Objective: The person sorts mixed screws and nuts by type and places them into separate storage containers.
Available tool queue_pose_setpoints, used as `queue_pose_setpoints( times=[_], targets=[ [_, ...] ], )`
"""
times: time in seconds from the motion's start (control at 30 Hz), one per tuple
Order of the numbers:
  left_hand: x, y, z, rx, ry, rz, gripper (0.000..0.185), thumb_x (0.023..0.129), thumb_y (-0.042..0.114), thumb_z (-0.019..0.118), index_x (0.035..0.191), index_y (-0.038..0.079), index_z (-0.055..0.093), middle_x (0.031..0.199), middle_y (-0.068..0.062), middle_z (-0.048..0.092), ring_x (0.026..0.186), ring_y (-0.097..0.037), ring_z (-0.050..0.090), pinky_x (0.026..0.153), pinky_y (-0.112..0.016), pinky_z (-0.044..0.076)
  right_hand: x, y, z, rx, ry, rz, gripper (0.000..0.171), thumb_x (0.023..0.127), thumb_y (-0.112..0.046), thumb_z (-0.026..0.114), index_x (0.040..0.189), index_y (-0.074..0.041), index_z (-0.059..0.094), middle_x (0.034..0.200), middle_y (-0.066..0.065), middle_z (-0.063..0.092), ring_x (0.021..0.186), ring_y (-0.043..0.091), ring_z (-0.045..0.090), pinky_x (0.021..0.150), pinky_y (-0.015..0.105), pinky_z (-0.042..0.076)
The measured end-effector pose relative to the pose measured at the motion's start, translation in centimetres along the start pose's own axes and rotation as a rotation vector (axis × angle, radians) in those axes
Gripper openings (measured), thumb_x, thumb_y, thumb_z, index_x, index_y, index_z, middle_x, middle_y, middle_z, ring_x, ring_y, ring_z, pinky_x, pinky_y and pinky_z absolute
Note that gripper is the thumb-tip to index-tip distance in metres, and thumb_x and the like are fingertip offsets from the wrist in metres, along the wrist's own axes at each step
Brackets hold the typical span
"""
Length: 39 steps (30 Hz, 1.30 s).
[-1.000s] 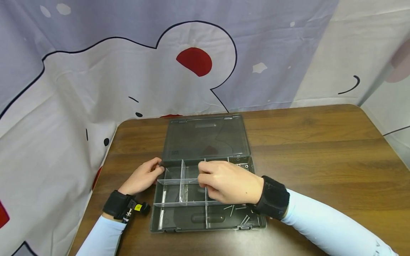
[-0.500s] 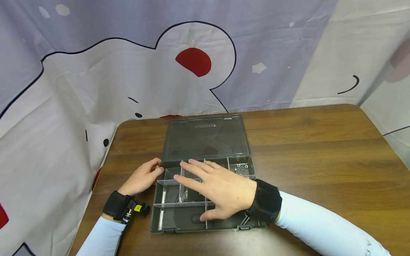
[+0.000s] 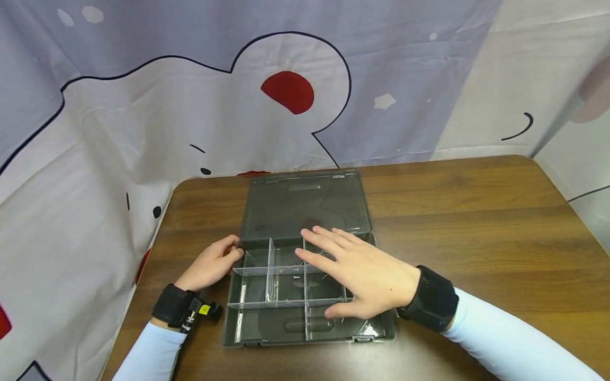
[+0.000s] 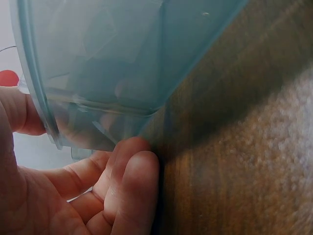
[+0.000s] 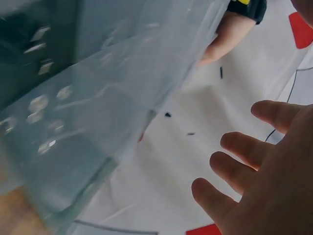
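A grey see-through compartment box [image 3: 262, 327] lies on the table, its lid [image 3: 305, 206] folded back flat. My left hand [image 3: 209, 266] holds the box's left side near the hinge, thumb over the rim and fingers curled against the outer wall in the left wrist view. Above the right half hovers my right hand [image 3: 369, 272], fingers spread, holding nothing. A small screw [image 3: 297, 277] lies in the middle compartment. Longer screws [image 3: 367, 328] sit at the front right. Blurred small metal pieces [image 5: 39, 103] show through the box in the right wrist view. My right hand hides several compartments.
The wooden table [image 3: 476, 222] extends well to the right of the box. Thin clear dividers [image 3: 269, 304] split the box into several compartments. A patterned curtain [image 3: 391, 95] hangs behind the table.
My right hand has gone from bunched fingers to spread ones, swept left over the box, then moved back right. The small screw in the middle compartment is now uncovered. The left hand stays put.
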<state>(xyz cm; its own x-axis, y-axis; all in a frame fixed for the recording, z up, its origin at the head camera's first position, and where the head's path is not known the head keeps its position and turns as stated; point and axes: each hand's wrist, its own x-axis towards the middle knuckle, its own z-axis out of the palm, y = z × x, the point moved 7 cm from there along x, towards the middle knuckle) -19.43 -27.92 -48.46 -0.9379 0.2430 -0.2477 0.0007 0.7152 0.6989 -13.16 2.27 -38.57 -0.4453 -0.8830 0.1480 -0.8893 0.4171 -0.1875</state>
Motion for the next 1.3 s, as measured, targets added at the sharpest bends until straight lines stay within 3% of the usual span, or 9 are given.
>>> queue_pose_setpoints(
  times=[0.23,0.5,0.7,0.83,1.0,1.2,1.3],
  targets=[
    [0.1,0.0,0.0,0.006,-0.003,0.004,0.015,0.105,0.02,0.048,0.111,0.009,0.056,0.082,-0.006,0.052,0.07,-0.02,0.063,0.066,-0.034,0.052,-4.2,2.6,-0.1,0.003,0.068,0.061,0.1,0.085,-0.058,0.077,0.162,-0.015,0.031,0.171,0.013,0.022,0.157,0.035,0.029,0.123,0.056,0.031],
    [0.2,0.4,0.0,0.009,-0.003,0.016,0.015,0.105,0.021,0.05,0.111,0.008,0.055,0.079,-0.003,0.048,0.069,-0.02,0.062,0.064,-0.031,0.049,-10.3,5.1,0.1,-0.009,0.097,0.188,0.1,0.082,-0.054,0.081,0.161,-0.015,0.035,0.169,0.01,0.03,0.151,0.029,0.04,0.116,0.054,0.039],
    [0.3,0.5,0.0,0.0,-0.005,0.014,0.016,0.105,0.02,0.05,0.113,0.007,0.054,0.079,-0.002,0.046,0.069,-0.019,0.062,0.064,-0.031,0.049,-13.8,5.1,0.9,-0.053,0.144,0.2,0.078,0.076,-0.047,0.088,0.139,-0.01,0.061,0.141,0.002,0.057,0.122,0.015,0.059,0.098,0.039,0.054],
    [0.2,0.4,0.0,0.0,-0.002,0.017,0.015,0.105,0.02,0.051,0.111,0.007,0.055,0.079,-0.003,0.046,0.069,-0.02,0.061,0.064,-0.031,0.05,-15.3,4.4,1.9,-0.044,0.165,0.156,0.061,0.07,-0.035,0.093,0.122,-0.012,0.07,0.12,-0.008,0.057,0.1,0.002,0.056,0.083,0.022,0.052],
    [0.1,0.2,0.0,0.002,0.0,0.011,0.014,0.105,0.02,0.051,0.111,0.008,0.055,0.079,-0.003,0.047,0.069,-0.02,0.061,0.064,-0.031,0.049,-16.3,3.9,2.8,-0.026,0.21,0.132,0.052,0.065,-0.015,0.093,0.112,-0.015,0.071,0.103,-0.012,0.052,0.083,-0.004,0.049,0.071,0.012,0.044],
    [0.0,-0.1,0.0,-0.01,-0.004,0.015,0.013,0.106,0.02,0.049,0.109,0.008,0.054,0.079,-0.004,0.048,0.069,-0.02,0.063,0.065,-0.033,0.052,-16.0,3.7,3.0,-0.007,0.256,0.135,0.026,0.078,-0.008,0.084,0.096,-0.02,0.069,0.09,-0.015,0.045,0.073,-0.007,0.042,0.064,0.008,0.039],
    [0.0,-0.1,0.1,-0.013,-0.002,0.018,0.013,0.106,0.02,0.048,0.109,0.009,0.054,0.08,-0.004,0.048,0.068,-0.02,0.063,0.065,-0.033,0.052,-15.6,3.8,3.0,-0.01,0.266,0.145,0.025,0.081,-0.007,0.082,0.086,-0.023,0.063,0.085,-0.016,0.038,0.069,-0.007,0.036,0.062,0.007,0.034]
  ],
)
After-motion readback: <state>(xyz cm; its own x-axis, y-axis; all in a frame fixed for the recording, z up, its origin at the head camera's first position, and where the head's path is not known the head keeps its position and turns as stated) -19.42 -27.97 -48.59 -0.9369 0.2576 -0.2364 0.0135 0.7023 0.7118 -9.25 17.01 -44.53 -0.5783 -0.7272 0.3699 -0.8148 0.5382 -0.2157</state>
